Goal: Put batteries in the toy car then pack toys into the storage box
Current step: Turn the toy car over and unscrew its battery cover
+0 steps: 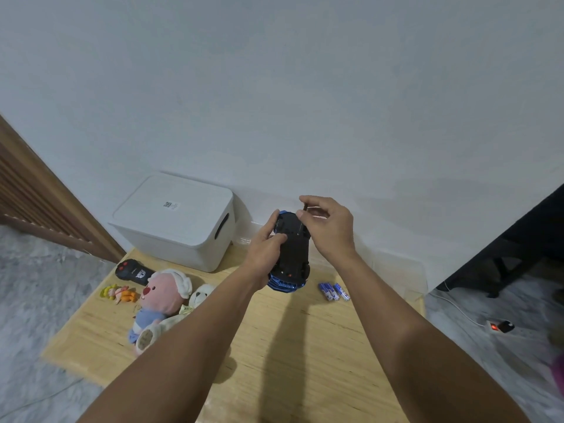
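One lidded storage box hides its contents.

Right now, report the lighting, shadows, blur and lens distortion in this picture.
Head view: soft, even light with no glare; the toy car and forearms cast dark shadows on the wooden table; wide-angle bending tilts the storage box and the door frame; the bottom right corner is smeared, the centre reasonably sharp.
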`<state>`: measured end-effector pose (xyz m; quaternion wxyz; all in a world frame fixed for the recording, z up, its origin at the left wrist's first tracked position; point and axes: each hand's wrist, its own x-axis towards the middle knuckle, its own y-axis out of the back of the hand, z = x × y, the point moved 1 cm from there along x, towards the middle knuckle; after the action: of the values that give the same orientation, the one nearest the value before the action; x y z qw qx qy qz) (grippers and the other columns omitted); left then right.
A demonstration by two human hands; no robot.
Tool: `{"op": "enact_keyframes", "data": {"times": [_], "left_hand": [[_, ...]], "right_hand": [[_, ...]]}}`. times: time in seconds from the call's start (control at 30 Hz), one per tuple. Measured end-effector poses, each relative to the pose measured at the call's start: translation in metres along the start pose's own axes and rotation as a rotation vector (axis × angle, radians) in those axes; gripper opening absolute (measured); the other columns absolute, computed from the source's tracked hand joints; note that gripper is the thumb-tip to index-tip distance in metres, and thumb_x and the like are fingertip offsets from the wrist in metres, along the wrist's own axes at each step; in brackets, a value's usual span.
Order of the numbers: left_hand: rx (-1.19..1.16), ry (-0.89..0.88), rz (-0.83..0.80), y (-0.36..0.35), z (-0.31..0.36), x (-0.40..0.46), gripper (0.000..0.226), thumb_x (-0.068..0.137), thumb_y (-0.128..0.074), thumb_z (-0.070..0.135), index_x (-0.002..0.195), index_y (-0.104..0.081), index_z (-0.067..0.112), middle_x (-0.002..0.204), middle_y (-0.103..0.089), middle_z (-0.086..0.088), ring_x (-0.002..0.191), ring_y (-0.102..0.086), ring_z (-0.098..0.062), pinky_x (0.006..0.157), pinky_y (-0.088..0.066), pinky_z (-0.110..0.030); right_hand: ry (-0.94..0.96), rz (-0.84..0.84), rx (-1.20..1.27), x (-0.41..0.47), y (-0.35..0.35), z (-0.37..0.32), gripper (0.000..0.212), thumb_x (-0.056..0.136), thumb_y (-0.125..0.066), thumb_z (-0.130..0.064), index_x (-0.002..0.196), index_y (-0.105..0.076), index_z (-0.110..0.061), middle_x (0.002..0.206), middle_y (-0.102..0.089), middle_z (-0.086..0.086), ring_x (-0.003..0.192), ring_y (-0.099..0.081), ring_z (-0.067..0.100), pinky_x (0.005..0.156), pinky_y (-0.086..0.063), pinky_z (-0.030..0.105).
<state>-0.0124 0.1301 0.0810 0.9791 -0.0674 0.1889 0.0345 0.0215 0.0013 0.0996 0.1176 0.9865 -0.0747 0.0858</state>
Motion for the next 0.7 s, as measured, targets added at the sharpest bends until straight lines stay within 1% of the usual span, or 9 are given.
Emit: {"op": "enact_keyframes", "data": {"times": [0.1,0.2,0.27,0.33,0.4,0.47,0.57,0.63,0.7], "left_hand": [[0.003,-0.006,0.0,-0.0007,-0.0013,0.0019,0.058,0.095,-0.046,0.007,0.142,-0.042,0.041,0.108,-0.063,0.007,0.093,-0.064,-0.019,0.076,-0.057,-0.034],[-0.003,0.004,0.0,-0.0007,-0.0023,0.0018,0.058,0.095,-0.046,0.008,0.142,-0.042,0.042,0.111,-0.064,0.004,0.097,-0.064,-0.026,0.084,-0.057,-0.042],[-0.01,0.004,-0.005,-0.001,-0.0021,0.0016,0.058,0.095,-0.046,0.008,0.143,-0.041,0.042,0.111,-0.064,0.003,0.096,-0.064,-0.026,0.079,-0.059,-0.041],[-0.02,0.003,-0.009,-0.0016,-0.0007,0.001,0.058,0.096,-0.045,0.008,0.142,-0.041,0.042,0.109,-0.063,0.004,0.091,-0.065,-0.023,0.067,-0.058,-0.033],[-0.02,0.001,-0.009,-0.0021,-0.0005,0.0017,0.058,0.096,-0.045,0.008,0.142,-0.041,0.043,0.108,-0.063,0.006,0.089,-0.065,-0.02,0.063,-0.057,-0.029],[-0.018,-0.001,-0.006,-0.0026,-0.0012,0.0026,0.058,0.095,-0.046,0.008,0.142,-0.042,0.042,0.108,-0.064,0.006,0.09,-0.065,-0.021,0.068,-0.058,-0.032],[-0.023,-0.001,-0.011,-0.0033,-0.002,0.0037,0.059,0.095,-0.045,0.007,0.142,-0.042,0.042,0.107,-0.065,0.003,0.092,-0.064,-0.025,0.079,-0.058,-0.04],[-0.02,-0.002,-0.016,-0.0039,-0.0016,0.0037,0.058,0.095,-0.045,0.007,0.141,-0.041,0.042,0.107,-0.064,0.002,0.093,-0.064,-0.027,0.081,-0.058,-0.042],[-0.016,-0.004,-0.017,-0.0039,-0.0015,0.004,0.058,0.095,-0.046,0.009,0.142,-0.041,0.043,0.109,-0.064,0.001,0.095,-0.065,-0.028,0.08,-0.059,-0.042]], "right_hand": [[-0.01,0.014,0.007,0.0009,0.0012,0.0004,0.021,0.082,-0.07,-0.005,0.097,-0.075,-0.019,0.086,-0.07,-0.009,0.074,-0.063,-0.004,0.072,-0.051,0.01],[-0.037,-0.002,0.006,0.0017,0.0018,0.0031,0.027,0.088,-0.058,0.001,0.103,-0.073,-0.016,0.087,-0.069,-0.009,0.084,-0.069,0.008,0.079,-0.056,0.022],[-0.051,-0.008,0.028,0.0009,0.0017,0.0045,0.031,0.091,-0.052,0.003,0.111,-0.07,-0.012,0.092,-0.07,-0.005,0.088,-0.07,0.012,0.081,-0.056,0.023],[-0.035,0.014,0.027,0.0004,0.0017,0.0045,0.029,0.089,-0.06,-0.001,0.113,-0.07,-0.013,0.097,-0.069,-0.004,0.086,-0.068,0.006,0.081,-0.054,0.019],[-0.001,0.039,0.017,0.0005,0.0023,0.0038,0.027,0.084,-0.069,-0.006,0.108,-0.073,-0.017,0.097,-0.069,-0.004,0.079,-0.064,-0.003,0.077,-0.051,0.011],[0.008,0.047,0.009,0.0019,0.0027,0.0037,0.024,0.083,-0.07,-0.005,0.103,-0.074,-0.018,0.094,-0.07,-0.002,0.076,-0.062,-0.005,0.074,-0.049,0.008],[-0.019,0.022,0.01,0.0039,0.0022,0.0039,0.026,0.087,-0.061,-0.001,0.104,-0.072,-0.018,0.088,-0.069,-0.007,0.083,-0.067,0.008,0.077,-0.053,0.018],[-0.03,0.013,0.015,0.0035,0.0014,0.0035,0.029,0.089,-0.056,0.001,0.109,-0.069,-0.015,0.088,-0.068,-0.008,0.088,-0.068,0.013,0.08,-0.054,0.022],[-0.028,0.011,0.016,0.0021,0.0005,0.0031,0.032,0.09,-0.052,0.002,0.114,-0.067,-0.013,0.092,-0.068,-0.006,0.089,-0.069,0.013,0.081,-0.055,0.02]]}}
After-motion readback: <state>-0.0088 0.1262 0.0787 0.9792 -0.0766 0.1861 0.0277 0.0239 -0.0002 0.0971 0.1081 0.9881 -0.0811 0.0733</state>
